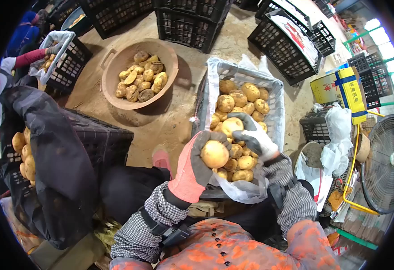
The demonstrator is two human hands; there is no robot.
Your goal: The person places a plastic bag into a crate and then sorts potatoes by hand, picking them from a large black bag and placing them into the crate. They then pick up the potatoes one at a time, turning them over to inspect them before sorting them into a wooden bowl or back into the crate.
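Note:
My left hand (pixel 197 164), in a pink and grey glove, is closed around a potato (pixel 214 154) above the near left part of a lined crate (pixel 275 105). Just right of it, my right hand (pixel 255 135), in a white and grey glove, grips another potato (pixel 232 127) between thumb and fingers. Many loose potatoes (pixel 251 92) lie in the crate on a pale plastic liner, beneath and beyond both hands. The two held potatoes are close together. My fingers partly hide them.
A brown basin (pixel 111 92) with potatoes stands at the upper left. Black crates (pixel 190 29) are stacked at the back. A co-worker's gloved hand (pixel 54 48) is over a crate at far left. At right stand a fan (pixel 381 164) and a yellow box (pixel 352 94).

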